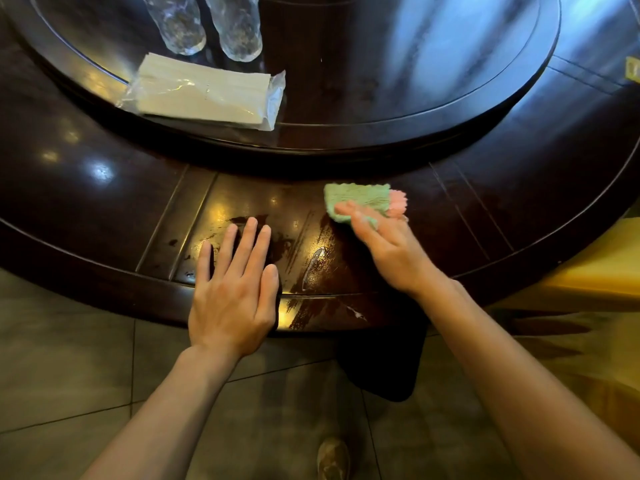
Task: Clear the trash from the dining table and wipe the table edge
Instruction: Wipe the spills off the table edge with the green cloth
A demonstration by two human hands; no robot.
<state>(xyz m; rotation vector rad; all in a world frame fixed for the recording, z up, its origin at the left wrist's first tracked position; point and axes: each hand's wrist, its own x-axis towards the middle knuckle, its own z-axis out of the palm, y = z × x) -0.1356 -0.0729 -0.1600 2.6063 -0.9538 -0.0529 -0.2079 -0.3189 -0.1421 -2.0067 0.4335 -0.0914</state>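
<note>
- stood over a dark, glossy round bench [104, 209], its near edge curving left to right across the view.
- saw a raised turntable [381, 133] at its middle, carrying a wrapped pack of tissues [204, 90] and two clear bottles [180, 26] side by side; could not tell whether upright or lying, nor whether empty.
- braced the left hand [232, 289] palm down on the bench edge, fingers straight and slightly spread, gripping nothing.
- pressed the right hand [388, 247] onto the cloth [360, 199], fingers nearly straight on top of it rather than curled round it; too blurred to tell where the thumb lay.
- found that green and pink cloth folded flat on the outer ring of the bench, between turntable and edge, to the right of the left hand.
- read its long axis as running roughly left to right, along the curve of the rim, with the pink layer poking out at the right end.
- noted wet streaks [311, 265] between the two hands, reaching down over the lip.
- judged wiping the edge to be the step in hand: best done with flat, even pressure, in overlapping strokes following the curve, then drawn over the lip to take up the streaks, with the left hand shifted out of the path.
</note>
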